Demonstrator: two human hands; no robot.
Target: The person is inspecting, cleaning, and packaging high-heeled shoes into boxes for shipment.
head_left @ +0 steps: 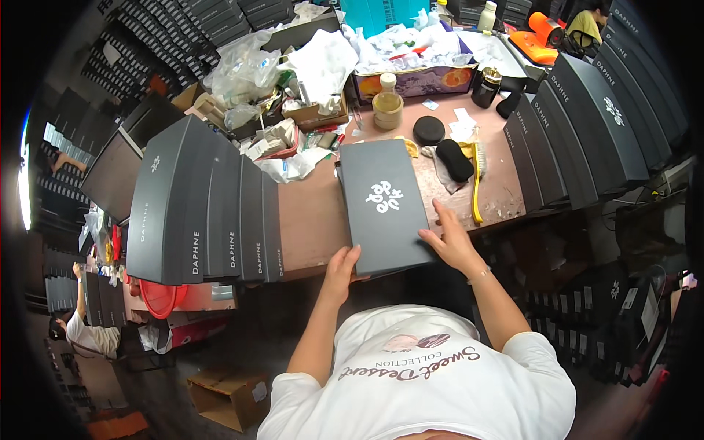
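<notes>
A dark grey lidded cardboard box with a white emblem lies flat at the table's front edge, before me. My left hand grips its near left corner, thumb along the side and the other fingers mostly hidden. At the right side of the box is my right hand, fingers spread, thumb tip at the box's edge and index finger pointing away from me. Right of the box lie a black oval sponge, a yellow-handled brush and a round black lid.
Rows of upright dark grey boxes stand on the left and right. Behind are a jar of yellowish liquid, a dark bottle and a purple carton of crumpled paper. Another person works at far left.
</notes>
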